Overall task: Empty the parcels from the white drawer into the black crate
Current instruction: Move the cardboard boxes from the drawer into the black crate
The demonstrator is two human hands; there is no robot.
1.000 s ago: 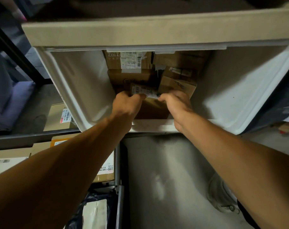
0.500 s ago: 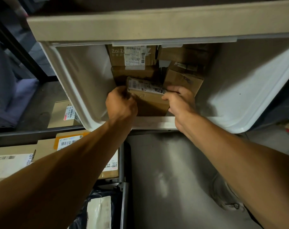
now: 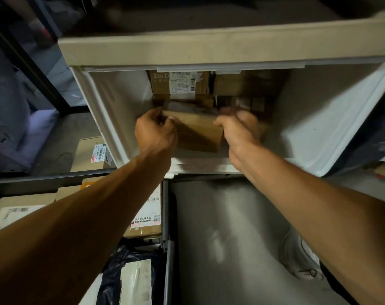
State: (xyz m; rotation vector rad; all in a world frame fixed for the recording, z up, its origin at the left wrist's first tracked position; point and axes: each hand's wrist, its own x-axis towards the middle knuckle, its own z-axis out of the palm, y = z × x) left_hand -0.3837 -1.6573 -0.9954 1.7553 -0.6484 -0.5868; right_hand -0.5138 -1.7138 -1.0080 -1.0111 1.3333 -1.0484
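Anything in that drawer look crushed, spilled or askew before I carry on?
Nothing stands out. Both hands, left hand and right hand, grip a brown parcel at the front of the white drawer; the labelled box behind sits square. Motion blur hides fine damage.

1. The white plastic drawer point(image 3: 112, 119) sits at 12 o'clock; brown cardboard parcels point(image 3: 180, 84) lie inside, at its back.
2. A plain brown cardboard box point(image 3: 198, 133) stands before them, between the left hand point(image 3: 154, 133) and right hand point(image 3: 240, 130).
3. At 8 o'clock lie labelled cardboard boxes point(image 3: 147, 216).
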